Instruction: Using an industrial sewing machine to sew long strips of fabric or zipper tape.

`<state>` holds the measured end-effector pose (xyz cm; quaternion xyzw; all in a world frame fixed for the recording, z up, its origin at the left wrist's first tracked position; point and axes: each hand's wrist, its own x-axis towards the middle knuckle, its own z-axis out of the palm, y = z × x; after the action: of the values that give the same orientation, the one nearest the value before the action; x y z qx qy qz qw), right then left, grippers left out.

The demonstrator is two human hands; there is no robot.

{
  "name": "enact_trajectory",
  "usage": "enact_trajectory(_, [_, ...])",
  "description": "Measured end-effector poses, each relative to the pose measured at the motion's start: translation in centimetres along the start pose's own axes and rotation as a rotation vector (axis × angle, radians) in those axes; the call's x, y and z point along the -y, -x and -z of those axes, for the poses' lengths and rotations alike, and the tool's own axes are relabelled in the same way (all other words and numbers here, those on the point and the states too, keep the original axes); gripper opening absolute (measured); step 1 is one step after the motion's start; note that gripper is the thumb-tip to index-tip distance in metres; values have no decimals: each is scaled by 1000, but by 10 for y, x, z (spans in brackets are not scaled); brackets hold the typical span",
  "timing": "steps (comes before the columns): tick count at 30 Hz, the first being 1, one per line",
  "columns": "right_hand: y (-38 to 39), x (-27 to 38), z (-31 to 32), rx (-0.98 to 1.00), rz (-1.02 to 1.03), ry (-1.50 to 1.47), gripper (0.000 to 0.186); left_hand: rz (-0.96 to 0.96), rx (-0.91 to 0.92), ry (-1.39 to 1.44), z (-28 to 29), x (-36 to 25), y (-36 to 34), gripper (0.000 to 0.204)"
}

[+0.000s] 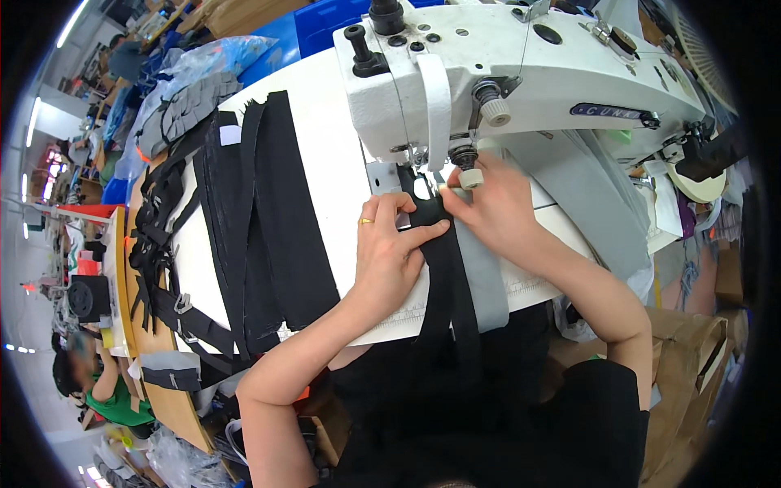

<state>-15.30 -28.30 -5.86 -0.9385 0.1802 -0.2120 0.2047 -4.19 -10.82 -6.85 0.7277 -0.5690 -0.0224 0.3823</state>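
A white sewing machine (529, 89) stands over the white table top. A black fabric strip (435, 285) runs down from the needle area past the table's front edge, over a grey strip (484, 301). My left hand (386, 256) rests left of the needle, fingers bent and apart, thumb stretched out to press on the black strip. My right hand (492, 211) is right of the needle, fingers pinched close beside the presser foot (423, 175); what they hold is partly hidden by the machine's knob and cannot be made out.
Black fabric panels (289, 244) and tangled webbing straps (159, 228) lie left of me, grey fabric (594, 228) to the right. Blue plastic bins (317, 24) sit behind. A person in green (114, 403) is at a neighbouring table, lower left. Brown paper (683, 374) is at lower right.
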Motion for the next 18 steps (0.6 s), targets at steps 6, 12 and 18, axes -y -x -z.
enact_trajectory(6, [-20, -10, -32, -314, -93, -152, 25, 10, 26, -17, -2, -1, 1, 62])
enact_trajectory(12, [-12, -21, -24, -252, -41, -108, 20, 99, -116, 161, 0, -9, 0, 44])
enact_trajectory(18, [40, 9, 13, -256, 247, -70, 28, 249, -200, 219, 1, 1, 3, 26])
